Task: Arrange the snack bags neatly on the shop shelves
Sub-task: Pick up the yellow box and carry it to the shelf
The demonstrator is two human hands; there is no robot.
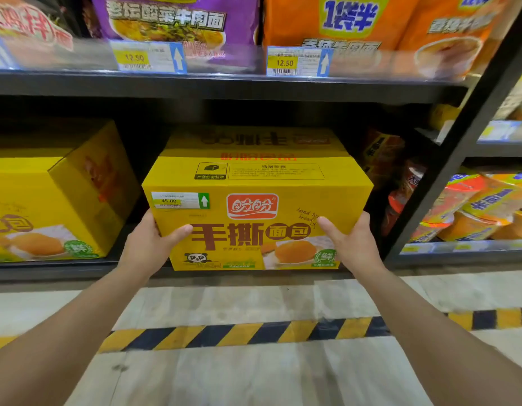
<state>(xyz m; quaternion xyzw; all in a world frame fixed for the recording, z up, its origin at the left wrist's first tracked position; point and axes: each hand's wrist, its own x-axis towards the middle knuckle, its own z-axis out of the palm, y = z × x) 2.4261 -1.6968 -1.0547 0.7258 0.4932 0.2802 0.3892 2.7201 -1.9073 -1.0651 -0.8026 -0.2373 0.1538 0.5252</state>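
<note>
Apparently "45.00" tag [180, 200] on middle bread box [254, 183]

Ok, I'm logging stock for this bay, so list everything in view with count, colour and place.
middle box: one, yellow, lower shelf, centre front
left box: one, yellow, same shelf, left, apart
purple noodle pack: one, purple, upper shelf, left of centre
orange noodle packs: at least two, orange, upper shelf, right
price tags: two, yellow and white, upper shelf edge
noodle cups: several, orange, next bay right
floor stripe: one, yellow and black, floor before shelves
left hand: one, grips middle box's left side
right hand: one, grips middle box's right side
</note>
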